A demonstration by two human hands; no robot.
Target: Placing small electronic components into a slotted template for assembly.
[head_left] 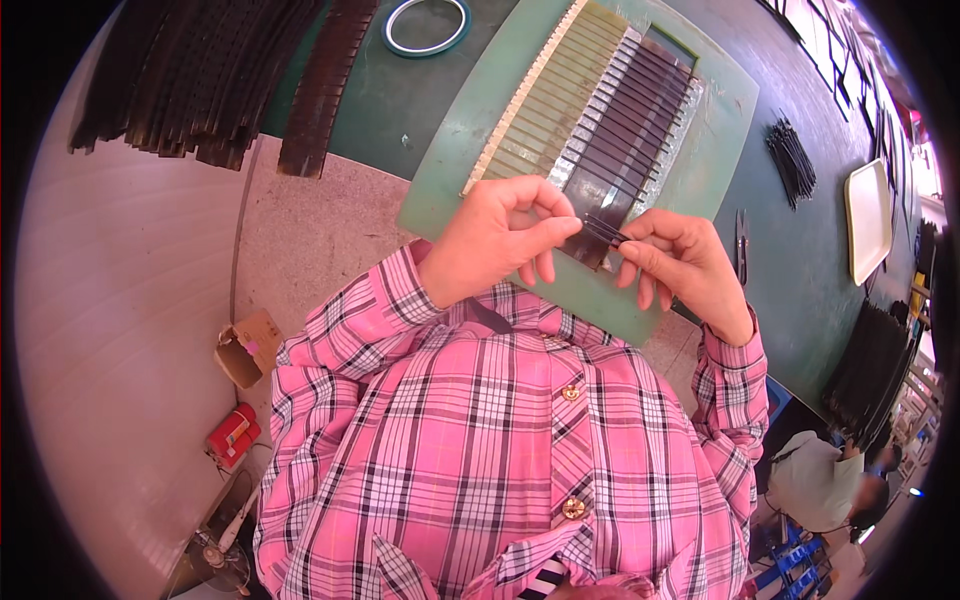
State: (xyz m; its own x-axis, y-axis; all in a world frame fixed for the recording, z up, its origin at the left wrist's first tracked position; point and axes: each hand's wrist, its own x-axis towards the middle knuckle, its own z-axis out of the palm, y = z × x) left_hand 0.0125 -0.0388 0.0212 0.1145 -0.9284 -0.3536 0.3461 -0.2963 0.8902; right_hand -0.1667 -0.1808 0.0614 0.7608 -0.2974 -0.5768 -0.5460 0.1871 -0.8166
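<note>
My right hand (680,262) is closed, pinching a small black piece with thin, wire-like legs (604,231) between thumb and forefinger. The legs point left toward my left hand (505,238), whose thumb and forefinger are pressed together at their tips. Whether anything fine sits in that left pinch is too small to make out. Just beyond both hands lies a slotted fixture (640,120) with dark, evenly spaced crossbars and pale metal edges. Beside it on the left is a yellowish ribbed panel (560,85). Both rest on a light green board (440,150).
Dark ribbed strips (190,80) hang over the table's left edge, near a roll of tape (428,25). To the right lie tweezers (741,248), a black bundle of thin pieces (791,160), a cream tray (868,222) and a dark stack (868,365). Another person (815,480) sits at lower right.
</note>
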